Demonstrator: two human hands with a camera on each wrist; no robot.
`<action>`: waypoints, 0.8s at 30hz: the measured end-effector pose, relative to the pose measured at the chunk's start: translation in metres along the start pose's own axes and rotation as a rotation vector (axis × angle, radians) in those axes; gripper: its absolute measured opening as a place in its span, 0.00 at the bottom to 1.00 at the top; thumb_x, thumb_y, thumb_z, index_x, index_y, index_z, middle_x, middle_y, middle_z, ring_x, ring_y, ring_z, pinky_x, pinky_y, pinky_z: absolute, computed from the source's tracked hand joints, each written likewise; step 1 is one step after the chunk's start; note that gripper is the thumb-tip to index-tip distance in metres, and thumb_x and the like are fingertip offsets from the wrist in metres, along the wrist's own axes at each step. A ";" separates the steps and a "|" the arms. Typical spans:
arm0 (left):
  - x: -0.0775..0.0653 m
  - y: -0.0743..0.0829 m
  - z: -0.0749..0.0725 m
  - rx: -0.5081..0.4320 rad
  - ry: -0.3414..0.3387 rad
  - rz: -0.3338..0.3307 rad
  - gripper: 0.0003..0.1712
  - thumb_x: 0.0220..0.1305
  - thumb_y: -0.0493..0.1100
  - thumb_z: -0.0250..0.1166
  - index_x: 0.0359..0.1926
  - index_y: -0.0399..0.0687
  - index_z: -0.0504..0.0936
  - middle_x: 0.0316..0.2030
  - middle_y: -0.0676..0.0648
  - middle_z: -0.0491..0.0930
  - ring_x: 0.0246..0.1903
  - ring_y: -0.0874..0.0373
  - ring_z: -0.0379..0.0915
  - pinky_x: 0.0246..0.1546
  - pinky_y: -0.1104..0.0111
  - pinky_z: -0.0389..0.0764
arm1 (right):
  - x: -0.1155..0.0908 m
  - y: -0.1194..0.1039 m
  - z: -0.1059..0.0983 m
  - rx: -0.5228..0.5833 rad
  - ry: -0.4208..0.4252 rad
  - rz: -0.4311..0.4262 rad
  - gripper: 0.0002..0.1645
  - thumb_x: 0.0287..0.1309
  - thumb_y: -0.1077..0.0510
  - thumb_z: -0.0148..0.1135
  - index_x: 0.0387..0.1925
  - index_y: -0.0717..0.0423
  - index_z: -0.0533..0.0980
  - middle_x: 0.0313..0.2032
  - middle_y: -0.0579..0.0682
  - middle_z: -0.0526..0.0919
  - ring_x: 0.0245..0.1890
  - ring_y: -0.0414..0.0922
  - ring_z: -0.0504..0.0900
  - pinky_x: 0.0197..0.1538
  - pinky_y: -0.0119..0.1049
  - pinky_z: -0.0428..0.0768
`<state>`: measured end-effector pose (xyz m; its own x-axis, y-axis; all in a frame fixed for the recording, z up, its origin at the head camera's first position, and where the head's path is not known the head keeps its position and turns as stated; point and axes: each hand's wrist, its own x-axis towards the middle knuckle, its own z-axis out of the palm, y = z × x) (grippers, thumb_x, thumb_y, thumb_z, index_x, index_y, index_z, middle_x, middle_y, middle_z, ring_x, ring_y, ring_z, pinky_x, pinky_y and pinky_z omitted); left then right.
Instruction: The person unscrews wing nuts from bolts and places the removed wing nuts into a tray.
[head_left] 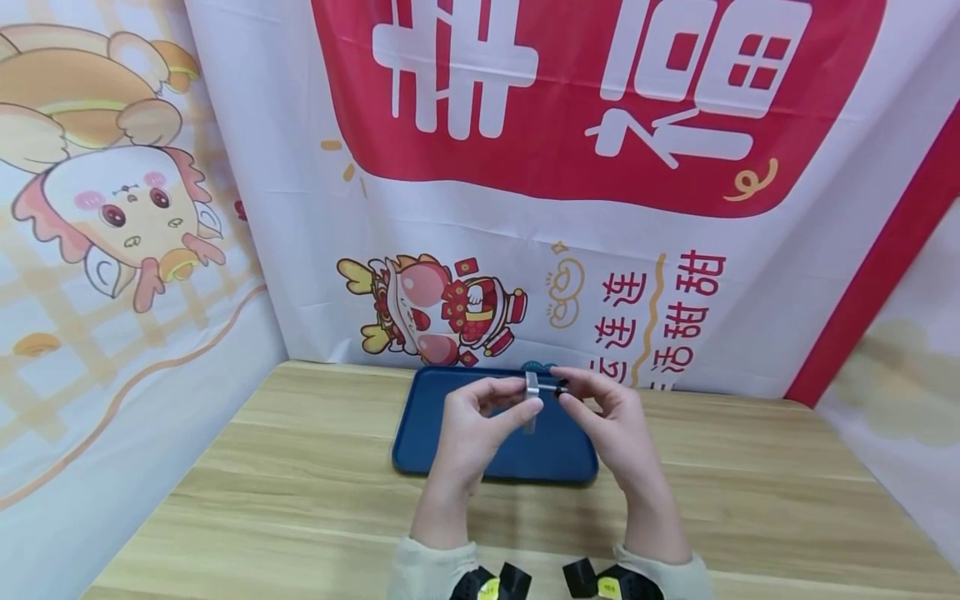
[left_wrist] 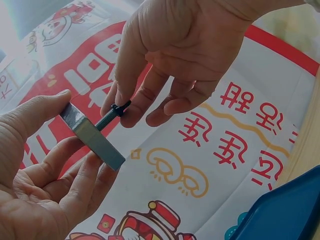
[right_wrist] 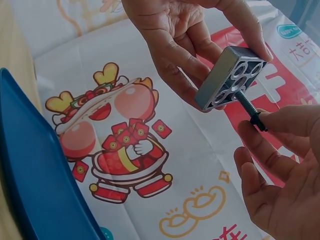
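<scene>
My left hand (head_left: 474, 427) grips a small rectangular metal block (left_wrist: 95, 137) by its edges, thumb on one end and fingers on the other. The right wrist view shows several round openings in one face of the block (right_wrist: 212, 82). Out of that face sticks a threaded bolt (right_wrist: 246, 104). A dark nut-like piece (left_wrist: 118, 109) sits near the bolt's outer end. My right hand (head_left: 617, 421) pinches this dark piece between thumb and index finger, its other fingers loosely bent. Both hands are raised above a blue tray (head_left: 517, 468), close together.
The tray lies on a light wood-grain table (head_left: 300, 483), near its back edge. Behind it hangs a printed red and white cloth (head_left: 465, 208). Another patterned cloth (head_left: 112, 350) borders the left side. Each wrist wears a black strapped device.
</scene>
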<state>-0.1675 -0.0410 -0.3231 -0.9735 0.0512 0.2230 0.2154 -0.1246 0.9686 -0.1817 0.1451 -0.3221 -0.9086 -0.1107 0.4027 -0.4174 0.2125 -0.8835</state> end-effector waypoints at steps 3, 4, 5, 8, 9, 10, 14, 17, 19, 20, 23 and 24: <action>0.000 0.000 0.000 -0.002 -0.002 0.002 0.20 0.59 0.41 0.73 0.52 0.41 0.85 0.48 0.42 0.85 0.45 0.56 0.81 0.50 0.66 0.83 | 0.001 0.001 0.000 -0.023 0.008 -0.021 0.16 0.65 0.66 0.60 0.54 0.59 0.80 0.39 0.52 0.80 0.42 0.40 0.75 0.40 0.29 0.80; 0.000 0.000 0.000 -0.005 -0.003 0.002 0.20 0.59 0.41 0.73 0.52 0.41 0.85 0.48 0.42 0.85 0.45 0.56 0.81 0.50 0.66 0.83 | 0.001 0.001 0.001 -0.029 0.011 -0.025 0.16 0.65 0.66 0.60 0.54 0.60 0.81 0.40 0.52 0.80 0.42 0.40 0.75 0.40 0.29 0.80; 0.000 0.001 0.000 -0.007 -0.004 0.000 0.20 0.59 0.41 0.73 0.52 0.41 0.85 0.48 0.42 0.85 0.45 0.56 0.81 0.50 0.66 0.83 | 0.001 0.000 0.001 -0.036 0.013 -0.029 0.16 0.65 0.67 0.60 0.53 0.60 0.81 0.40 0.53 0.80 0.43 0.40 0.75 0.40 0.29 0.81; 0.001 0.001 0.000 -0.013 -0.005 -0.006 0.20 0.58 0.41 0.74 0.52 0.42 0.85 0.48 0.43 0.85 0.46 0.56 0.81 0.50 0.66 0.83 | 0.000 0.000 0.002 -0.049 0.018 -0.033 0.14 0.65 0.68 0.59 0.51 0.60 0.82 0.42 0.52 0.80 0.43 0.40 0.75 0.42 0.30 0.81; 0.001 0.001 0.000 -0.013 -0.005 -0.005 0.20 0.58 0.41 0.74 0.52 0.42 0.85 0.48 0.43 0.85 0.46 0.56 0.81 0.49 0.66 0.83 | 0.000 0.000 0.002 -0.046 0.021 -0.034 0.14 0.65 0.69 0.59 0.51 0.61 0.82 0.42 0.52 0.80 0.43 0.39 0.75 0.42 0.30 0.81; 0.001 0.001 0.000 -0.011 -0.005 -0.004 0.20 0.58 0.42 0.74 0.52 0.42 0.85 0.48 0.43 0.85 0.46 0.56 0.81 0.50 0.66 0.83 | 0.000 -0.001 0.002 -0.040 0.025 -0.028 0.15 0.65 0.70 0.58 0.50 0.62 0.82 0.42 0.52 0.80 0.43 0.39 0.75 0.43 0.30 0.81; 0.000 0.001 0.000 -0.005 -0.003 -0.006 0.20 0.59 0.42 0.73 0.52 0.42 0.85 0.48 0.43 0.85 0.46 0.57 0.81 0.49 0.67 0.83 | 0.000 -0.003 0.002 -0.001 0.067 0.036 0.19 0.64 0.74 0.49 0.51 0.63 0.81 0.42 0.50 0.82 0.45 0.39 0.77 0.45 0.31 0.78; 0.000 0.001 0.001 -0.002 -0.002 -0.011 0.20 0.59 0.42 0.73 0.52 0.42 0.85 0.47 0.42 0.85 0.45 0.57 0.81 0.49 0.67 0.83 | 0.001 -0.005 0.001 0.054 0.139 0.135 0.19 0.67 0.71 0.46 0.50 0.63 0.81 0.38 0.44 0.84 0.44 0.40 0.79 0.46 0.31 0.79; -0.001 0.001 0.001 0.000 -0.003 -0.016 0.20 0.59 0.42 0.73 0.52 0.41 0.85 0.48 0.42 0.85 0.45 0.57 0.80 0.49 0.67 0.83 | 0.002 -0.006 0.002 0.107 0.189 0.198 0.16 0.71 0.66 0.47 0.48 0.64 0.81 0.33 0.41 0.84 0.41 0.41 0.81 0.43 0.31 0.79; -0.001 0.001 0.001 0.002 -0.003 -0.016 0.20 0.59 0.42 0.73 0.52 0.41 0.84 0.48 0.42 0.85 0.45 0.57 0.80 0.49 0.67 0.83 | 0.002 -0.006 0.002 0.139 0.210 0.222 0.16 0.72 0.63 0.48 0.47 0.64 0.81 0.30 0.41 0.84 0.38 0.41 0.81 0.41 0.31 0.79; -0.001 0.001 0.001 0.002 -0.005 -0.011 0.20 0.60 0.42 0.73 0.52 0.41 0.84 0.48 0.42 0.85 0.45 0.57 0.80 0.49 0.66 0.83 | 0.003 -0.007 0.004 0.229 0.242 0.267 0.16 0.74 0.57 0.52 0.41 0.62 0.83 0.23 0.42 0.81 0.29 0.40 0.78 0.33 0.30 0.75; -0.001 0.001 0.001 0.000 -0.006 -0.011 0.20 0.59 0.42 0.73 0.52 0.41 0.84 0.48 0.42 0.85 0.45 0.57 0.80 0.49 0.66 0.83 | 0.004 -0.007 0.005 0.255 0.243 0.277 0.16 0.74 0.56 0.52 0.39 0.60 0.83 0.22 0.43 0.80 0.27 0.40 0.76 0.31 0.29 0.74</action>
<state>-0.1664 -0.0401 -0.3221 -0.9754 0.0585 0.2127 0.2043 -0.1241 0.9710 -0.1820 0.1387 -0.3154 -0.9750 0.1540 0.1602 -0.1693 -0.0475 -0.9844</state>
